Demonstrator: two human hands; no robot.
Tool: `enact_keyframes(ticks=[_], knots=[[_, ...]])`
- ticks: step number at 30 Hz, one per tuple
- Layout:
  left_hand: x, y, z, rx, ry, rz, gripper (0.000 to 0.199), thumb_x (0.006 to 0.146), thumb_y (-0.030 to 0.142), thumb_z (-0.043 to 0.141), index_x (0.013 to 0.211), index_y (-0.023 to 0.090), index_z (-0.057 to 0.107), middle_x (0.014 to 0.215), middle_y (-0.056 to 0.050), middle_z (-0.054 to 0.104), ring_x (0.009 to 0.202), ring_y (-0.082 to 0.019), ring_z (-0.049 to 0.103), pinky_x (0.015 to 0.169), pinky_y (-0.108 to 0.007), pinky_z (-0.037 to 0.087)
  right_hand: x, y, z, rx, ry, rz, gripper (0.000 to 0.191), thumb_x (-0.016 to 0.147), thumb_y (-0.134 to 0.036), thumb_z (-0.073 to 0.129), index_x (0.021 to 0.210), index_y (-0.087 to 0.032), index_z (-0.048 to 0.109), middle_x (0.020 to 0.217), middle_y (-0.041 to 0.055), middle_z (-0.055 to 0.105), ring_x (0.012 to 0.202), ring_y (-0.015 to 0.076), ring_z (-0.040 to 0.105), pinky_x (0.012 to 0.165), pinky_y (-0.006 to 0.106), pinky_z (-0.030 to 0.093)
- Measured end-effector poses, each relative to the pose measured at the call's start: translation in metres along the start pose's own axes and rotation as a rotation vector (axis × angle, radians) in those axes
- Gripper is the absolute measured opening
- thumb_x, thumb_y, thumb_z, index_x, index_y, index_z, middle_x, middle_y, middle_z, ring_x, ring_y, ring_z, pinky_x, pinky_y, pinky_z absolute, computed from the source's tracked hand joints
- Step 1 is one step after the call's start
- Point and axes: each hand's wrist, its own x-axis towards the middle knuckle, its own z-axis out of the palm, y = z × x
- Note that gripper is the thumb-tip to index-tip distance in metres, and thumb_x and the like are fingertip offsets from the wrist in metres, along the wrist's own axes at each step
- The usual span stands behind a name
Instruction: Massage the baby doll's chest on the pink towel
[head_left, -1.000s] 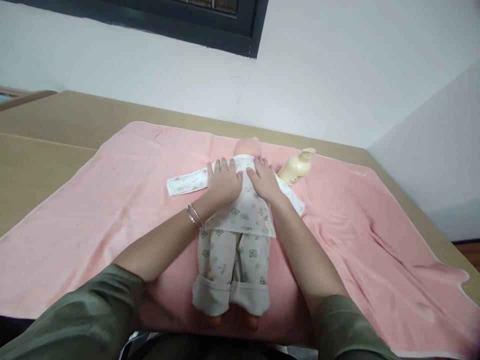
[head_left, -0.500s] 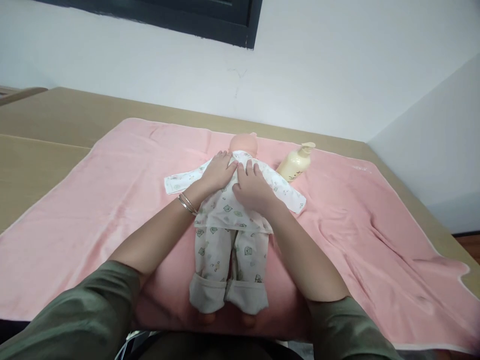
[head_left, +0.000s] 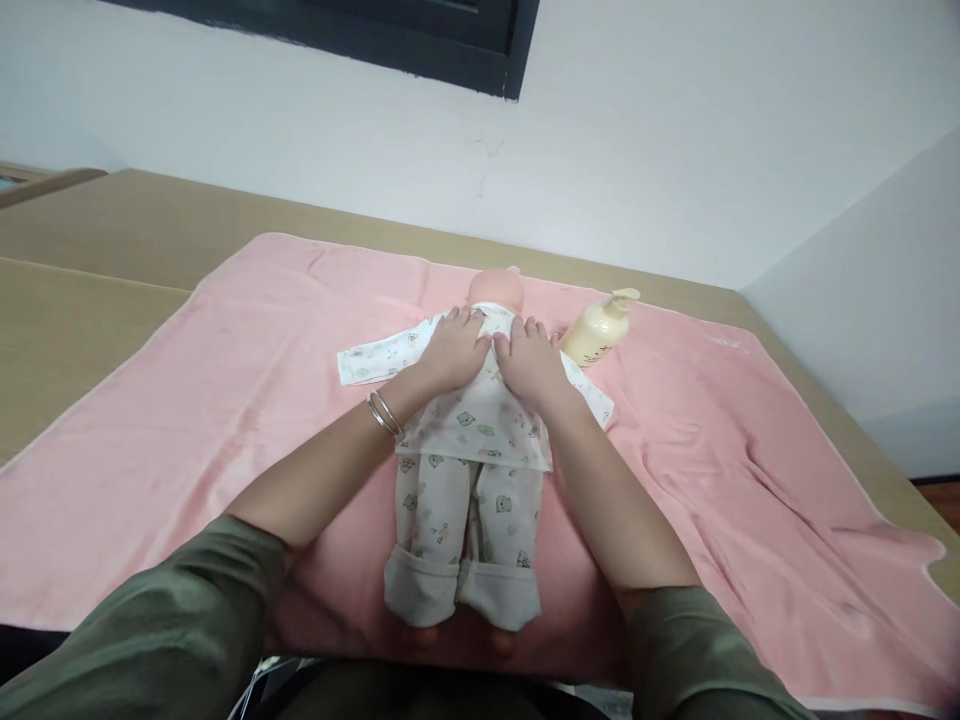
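A baby doll (head_left: 495, 288) lies stretched out with its head toward the wall, dressed in a white printed top (head_left: 472, 425) and matching trousers (head_left: 502, 510) with turned-up cuffs. My left hand (head_left: 456, 350) rests flat on the left side of the upper torso, fingers extended toward the head. On the right side lies my right hand (head_left: 531, 362), also flat with its fingers apart. The two thumbs nearly meet at the middle of the top. Both sleeves spread outward, the right one partly covered by my right hand and forearm.
Under the doll a pink blanket (head_left: 247, 400) covers much of the wooden table (head_left: 150, 225). A cream pump bottle (head_left: 600, 328) lies tilted just right of the doll's shoulder. A white wall (head_left: 637, 150) with a dark frame (head_left: 480, 60) rises behind the table.
My right hand has shifted outward and up toward the doll's shoulder, its fingers now level with my left hand's. The whole view has moved slightly.
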Motion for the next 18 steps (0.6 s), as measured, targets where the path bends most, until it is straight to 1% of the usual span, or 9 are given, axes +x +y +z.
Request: enact_keyframes(ticks=[2,3,6,8,9,11,13,16,18], knots=[[0.009,-0.011,-0.004,-0.086,-0.002,0.023,0.046,0.101,0.028,0.034,0.132,0.013,0.065,0.144,-0.019,0.067,0.138,-0.033,0.058,0.122,-0.053,0.043,-0.019,-0.014,0.001,-0.041,0.024,-0.050,0.069,0.108,-0.037,0.034,0.167,0.000,0.030,0.171,0.0297,0.027,0.162,0.0459,0.026,0.130,0.066,0.026],[0.011,-0.014,-0.006,-0.126,0.006,0.027,0.044,0.101,0.028,0.033,0.128,0.014,0.067,0.138,-0.018,0.070,0.132,-0.031,0.061,0.120,-0.052,0.045,-0.027,-0.020,0.001,-0.061,0.025,-0.087,0.069,0.107,-0.036,0.037,0.167,-0.001,0.030,0.172,0.0293,0.026,0.162,0.0470,0.026,0.130,0.066,0.028],[0.011,-0.012,-0.008,-0.134,0.038,-0.024,0.046,0.102,0.029,0.031,0.126,0.012,0.067,0.130,-0.019,0.072,0.125,-0.031,0.065,0.117,-0.050,0.048,-0.031,-0.022,-0.001,-0.085,-0.001,-0.216,0.066,0.106,-0.030,0.037,0.164,0.002,0.034,0.171,0.0295,0.028,0.163,0.0449,0.026,0.133,0.060,0.025],[0.005,-0.004,-0.006,-0.030,0.040,-0.072,0.049,0.102,0.029,0.032,0.131,0.006,0.065,0.134,-0.024,0.070,0.130,-0.035,0.063,0.119,-0.052,0.046,-0.020,-0.013,-0.003,-0.018,-0.020,-0.249,0.064,0.108,-0.030,0.032,0.162,0.003,0.038,0.170,0.0284,0.032,0.163,0.0400,0.027,0.135,0.055,0.025],[0.000,0.001,-0.004,0.030,0.040,-0.086,0.052,0.102,0.029,0.033,0.135,0.002,0.062,0.140,-0.028,0.066,0.136,-0.037,0.060,0.121,-0.054,0.043,-0.012,-0.006,-0.003,0.037,-0.024,-0.241,0.064,0.109,-0.032,0.029,0.162,0.002,0.038,0.170,0.0270,0.033,0.164,0.0378,0.027,0.135,0.053,0.026],[-0.010,0.010,0.000,0.123,0.036,-0.078,0.059,0.102,0.029,0.033,0.146,-0.005,0.053,0.154,-0.033,0.054,0.150,-0.041,0.048,0.126,-0.058,0.036,0.005,0.008,-0.001,0.131,-0.022,-0.200,0.068,0.110,-0.038,0.028,0.165,0.001,0.032,0.173,0.0246,0.028,0.166,0.0353,0.023,0.136,0.052,0.025],[-0.019,0.016,0.004,0.180,-0.001,-0.038,0.065,0.100,0.027,0.034,0.153,-0.010,0.043,0.162,-0.036,0.044,0.159,-0.043,0.037,0.128,-0.061,0.034,0.018,0.019,0.003,0.176,-0.010,-0.176,0.072,0.110,-0.044,0.029,0.167,0.001,0.027,0.175,0.0238,0.023,0.167,0.0350,0.017,0.137,0.052,0.020],[-0.025,0.019,0.006,0.214,-0.077,0.006,0.068,0.096,0.022,0.037,0.155,-0.013,0.039,0.165,-0.037,0.039,0.161,-0.044,0.033,0.127,-0.061,0.035,0.027,0.024,0.008,0.191,0.020,-0.164,0.075,0.110,-0.047,0.029,0.167,0.000,0.027,0.176,0.0230,0.021,0.168,0.0356,0.015,0.138,0.053,0.016],[-0.023,0.018,0.006,0.194,-0.073,-0.003,0.067,0.096,0.022,0.037,0.153,-0.012,0.042,0.164,-0.036,0.041,0.161,-0.043,0.033,0.128,-0.060,0.034,0.025,0.020,0.009,0.170,0.031,-0.146,0.074,0.110,-0.045,0.029,0.167,0.001,0.027,0.175,0.0237,0.022,0.167,0.0366,0.016,0.137,0.053,0.017]])
